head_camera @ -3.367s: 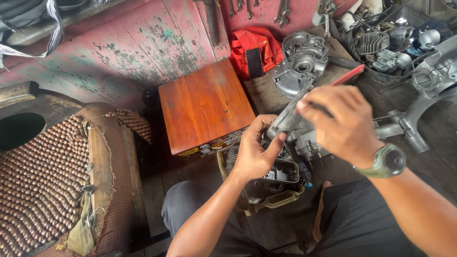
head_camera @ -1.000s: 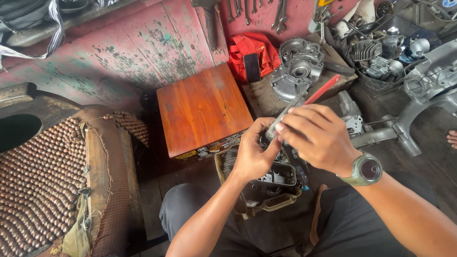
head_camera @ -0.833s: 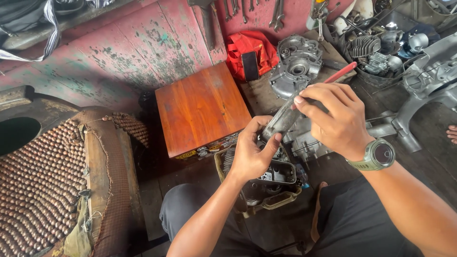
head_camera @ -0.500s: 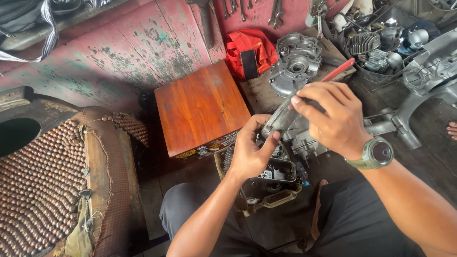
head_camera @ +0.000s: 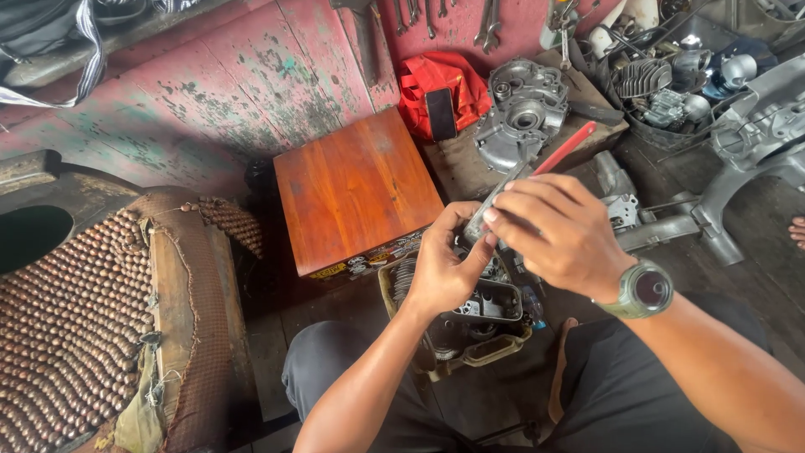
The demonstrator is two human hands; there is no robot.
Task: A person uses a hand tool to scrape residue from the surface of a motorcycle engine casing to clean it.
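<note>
Planks of a worn red wooden wall (head_camera: 251,75) fill the far side, well beyond the fingers, with several wrenches (head_camera: 486,21) hanging on it. Left of the fingers, well apart, lies one beaded seat mat (head_camera: 67,335) over a dark frame. One polished wooden box (head_camera: 356,189) stands just left of the left hand (head_camera: 444,273), its lid bare. Beyond the fingers sit one red cloth (head_camera: 432,84) with one dark phone (head_camera: 441,113) lying on it, and one grey engine case half (head_camera: 520,117) beside them. To the far right, a tub holds a heap of engine parts (head_camera: 662,88), too jumbled to count, and a grey cast frame piece (head_camera: 755,143) lies on the floor.

Both forearms reach in from the bottom edge, across the person's dark trousers. The left hand is curled, thumb and fingers (head_camera: 470,256) pinching the near end of a flat grey metal part (head_camera: 486,214). The right hand (head_camera: 562,239), with one wristwatch (head_camera: 646,289) on it, arches over the same part, its fingers closed down on top, hiding most of it. A red-handled tool (head_camera: 566,147) juts out past the right fingers; whether the hand grips it I cannot tell. Directly below the fingers sits one open engine casing (head_camera: 482,315), partly covered by both hands.
</note>
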